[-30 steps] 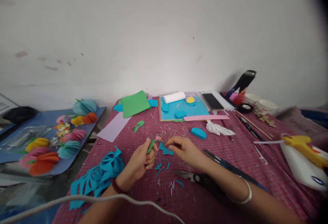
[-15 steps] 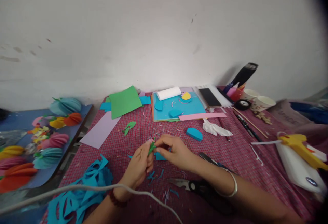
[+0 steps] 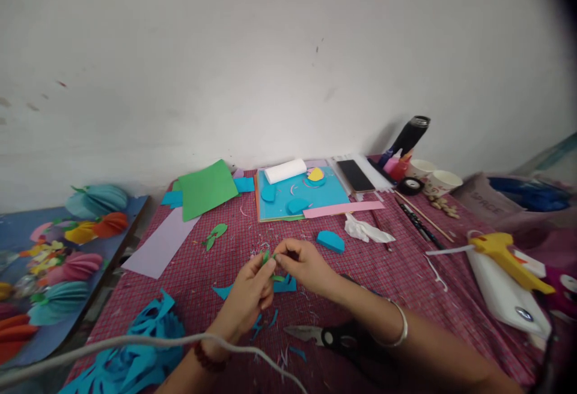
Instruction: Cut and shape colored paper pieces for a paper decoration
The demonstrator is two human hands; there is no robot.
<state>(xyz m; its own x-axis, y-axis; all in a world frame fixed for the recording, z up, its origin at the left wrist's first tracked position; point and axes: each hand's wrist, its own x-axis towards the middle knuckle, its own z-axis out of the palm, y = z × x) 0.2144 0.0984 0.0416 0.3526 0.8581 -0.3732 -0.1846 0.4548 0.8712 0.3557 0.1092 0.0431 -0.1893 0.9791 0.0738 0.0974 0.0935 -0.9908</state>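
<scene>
Between my two hands is a small green paper piece (image 3: 266, 257), partly hidden by the fingers. My left hand (image 3: 252, 289) pinches it between thumb and fingers. The fingertips of my right hand (image 3: 304, 265) are closed at its right end, gripping the same piece. Blue paper scraps (image 3: 285, 286) lie on the cloth just under the hands. Scissors (image 3: 315, 335) rest below my right forearm, their handles in shadow. Left of the hands lie cut green paper leaves (image 3: 217, 233). A stack of blue half-round paper pieces (image 3: 330, 241) sits to the right.
A pale cable (image 3: 148, 341) crosses the foreground over my left forearm. Blue offcuts (image 3: 135, 346) heap at the left. A glue gun (image 3: 500, 250) rests at the right. Paper cups (image 3: 444, 182), a black bottle (image 3: 411, 134) and a phone (image 3: 356, 175) stand or lie behind. Paper pumpkins (image 3: 97, 200) fill a blue board.
The view has shifted, so most things sit further left. My hands stay together at the green paper, and my left thumb now covers more of it.
</scene>
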